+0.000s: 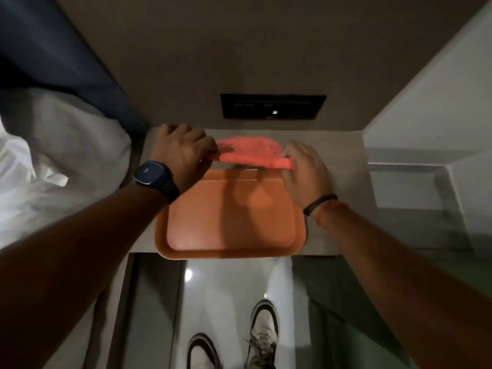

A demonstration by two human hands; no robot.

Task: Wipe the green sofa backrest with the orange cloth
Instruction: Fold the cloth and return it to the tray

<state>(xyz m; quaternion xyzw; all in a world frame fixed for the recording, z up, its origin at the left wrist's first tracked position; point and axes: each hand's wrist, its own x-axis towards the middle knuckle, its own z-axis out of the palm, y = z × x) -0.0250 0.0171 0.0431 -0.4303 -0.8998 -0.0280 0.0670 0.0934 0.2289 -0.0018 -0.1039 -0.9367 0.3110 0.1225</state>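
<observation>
The orange cloth [251, 153] is stretched between my two hands above the far edge of an orange tray [231, 230] on a small grey bedside table [343, 161]. My left hand [183, 153], with a dark watch on its wrist, pinches the cloth's left end. My right hand [303, 169], wearing a black wristband, grips the cloth's right end. A green surface [359, 328] shows at the lower right, partly behind my right forearm; it may be the sofa, but I cannot tell which part.
A bed with white pillows and sheets [53, 155] lies to the left against a dark blue headboard [66, 62]. A black switch panel [271, 106] sits on the wall behind the table. White ledges [426, 102] stand at the right. My shoes [262, 336] are on a glossy floor.
</observation>
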